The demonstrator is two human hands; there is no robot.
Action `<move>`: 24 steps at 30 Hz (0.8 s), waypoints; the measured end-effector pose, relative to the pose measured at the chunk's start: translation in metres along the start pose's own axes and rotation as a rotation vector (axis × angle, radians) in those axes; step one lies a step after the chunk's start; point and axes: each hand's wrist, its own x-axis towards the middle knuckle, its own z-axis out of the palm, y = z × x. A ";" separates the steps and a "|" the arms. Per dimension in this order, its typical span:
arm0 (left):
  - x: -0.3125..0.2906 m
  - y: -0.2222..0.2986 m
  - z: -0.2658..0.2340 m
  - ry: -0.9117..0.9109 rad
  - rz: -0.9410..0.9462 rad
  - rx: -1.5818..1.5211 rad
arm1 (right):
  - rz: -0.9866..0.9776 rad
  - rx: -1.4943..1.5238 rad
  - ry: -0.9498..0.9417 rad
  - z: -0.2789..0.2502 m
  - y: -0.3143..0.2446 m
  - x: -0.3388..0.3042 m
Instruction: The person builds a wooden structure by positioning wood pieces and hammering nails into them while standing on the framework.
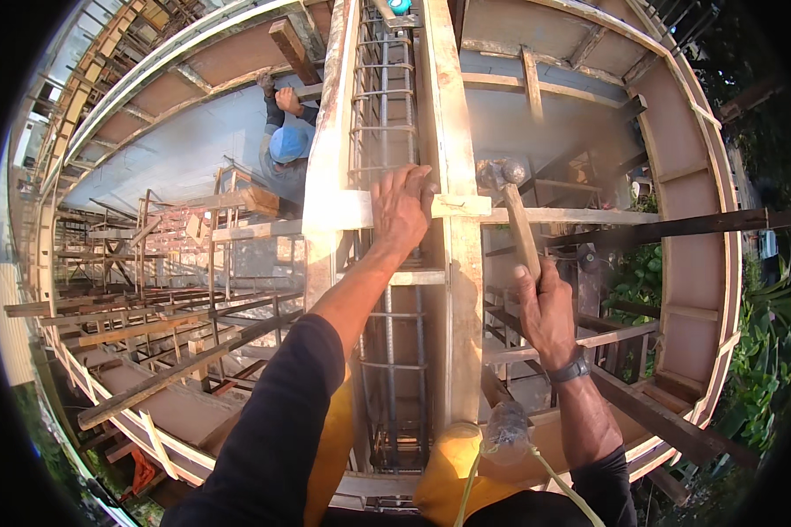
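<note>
Across the long beam formwork (453,114) lies a short wooden strip (461,205), bridging its two side boards. My left hand (402,211) is laid over the middle of this strip, fingers bent over its far edge. To the right of the formwork, my right hand (547,312) is closed around the wooden handle of a hammer (523,230). The hammer is raised with its metal head (504,173) pointing away from me, close to the strip's right end. Inside the formwork runs a cage of steel bars (385,97), partly hidden under my left arm.
Another person in a blue cap (288,145) is lower down at the far left, hands on timber. Wooden props and beams (185,369) crowd the space below on the left. A clear plastic bag (507,432) hangs by my lap. Panelled formwork (687,246) curves round the right.
</note>
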 end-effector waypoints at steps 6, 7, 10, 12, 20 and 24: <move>-0.002 -0.025 0.002 -0.199 -0.039 0.307 | -0.167 0.108 0.066 -0.002 -0.025 0.005; -0.002 -0.025 0.003 -0.212 -0.038 0.311 | -0.223 0.111 0.095 -0.001 -0.026 0.005; 0.001 -0.016 0.006 -0.241 -0.036 0.311 | -0.094 -0.027 -0.031 0.015 0.010 0.010; 0.003 -0.010 0.006 -0.257 -0.049 0.315 | -0.002 -0.178 -0.137 0.025 0.023 0.020; 0.002 -0.019 -0.004 -0.287 -0.076 0.276 | -0.254 0.138 0.047 0.019 0.010 0.000; 0.000 -0.019 0.010 -0.202 -0.032 0.275 | -0.063 -0.116 -0.083 0.025 0.030 0.025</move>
